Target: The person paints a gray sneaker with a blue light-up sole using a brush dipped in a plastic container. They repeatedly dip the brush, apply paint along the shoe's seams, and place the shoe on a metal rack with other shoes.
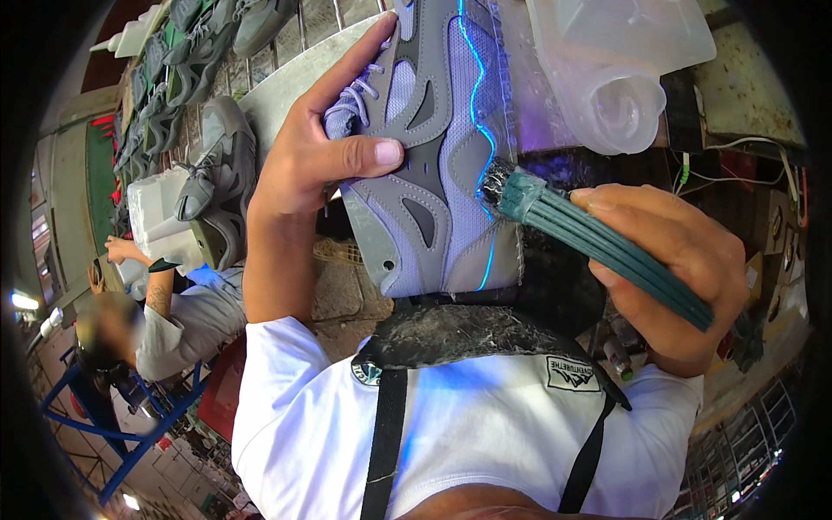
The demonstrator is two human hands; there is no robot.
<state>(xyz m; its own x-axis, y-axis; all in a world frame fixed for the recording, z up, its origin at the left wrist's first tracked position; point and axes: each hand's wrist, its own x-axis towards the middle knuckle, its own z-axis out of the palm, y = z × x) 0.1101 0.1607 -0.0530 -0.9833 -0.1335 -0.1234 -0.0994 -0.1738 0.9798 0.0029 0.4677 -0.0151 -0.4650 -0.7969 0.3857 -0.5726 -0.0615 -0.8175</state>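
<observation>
My left hand (316, 160) is wrapped round a grey and lavender sneaker upper (420, 143), thumb across its overlay and fingers along the laced side. A bright blue line (476, 104) glows in a wavy run along the upper's lower side. My right hand (672, 247) grips a brush (607, 243) made of several green handles bundled together. Its dark bristles (496, 186), flecked with white, meet the upper at the glowing line. Whether a last fills the upper cannot be seen.
A translucent plastic container (624, 52) stands at the far right by cables. Grey sneakers (221, 178) line a rack on the left, where a co-worker in a grey shirt (186, 329) works near a blue metal frame (95, 425). A dark apron (459, 334) covers my chest.
</observation>
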